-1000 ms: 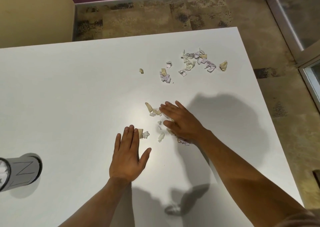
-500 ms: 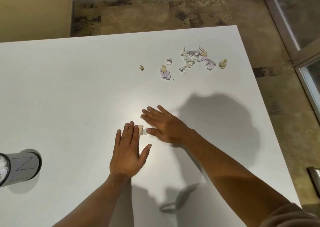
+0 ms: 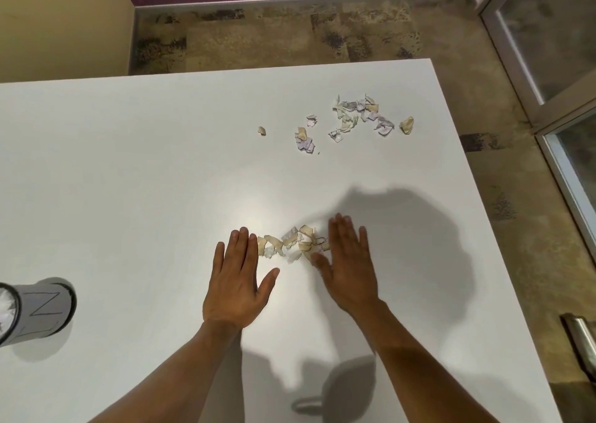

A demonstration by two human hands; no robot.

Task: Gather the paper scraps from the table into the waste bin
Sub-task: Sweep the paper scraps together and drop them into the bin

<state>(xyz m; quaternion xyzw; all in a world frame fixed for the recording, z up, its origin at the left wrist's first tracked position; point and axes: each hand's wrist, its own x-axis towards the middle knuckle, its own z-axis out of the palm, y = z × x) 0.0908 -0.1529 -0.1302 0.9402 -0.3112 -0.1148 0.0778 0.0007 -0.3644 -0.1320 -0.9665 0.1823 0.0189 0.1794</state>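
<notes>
Plainly, both hands lie flat on the white bench [image 3: 129, 180], fingers straight and together, holding nothing. The left hand [image 3: 237, 277] has its index-finger edge against one end of a short row of paper scraps [image 3: 292, 243]; the right hand [image 3: 348, 267] touches the other end, its thumb tucked against the nearest pieces. The row sits between the two hands like a small heap between two walls.

My reading is that the step in hand is corralling: this near batch is being squeezed together so it can be lifted. The next move calls for the hands to close inward until the scraps bunch, then for fingers to curl under and scoop, since thin flat pieces on a smooth top will slip out from under straight palms.

Outward from there, a second, looser scatter of scraps [image 3: 354, 117] lies well apart toward the far right of the bench, with one stray bit [image 3: 262, 131] off to its left and another piece [image 3: 406, 124] near the right edge. That edge is close to the far scatter, so a careless sweep outward could push pieces onto the floor [image 3: 290, 35].

The waste bin [image 3: 42, 309] stands on the bench at the far left, well apart from both groups, white paper showing at its mouth. Bare bench lies between the hands and the bin.
</notes>
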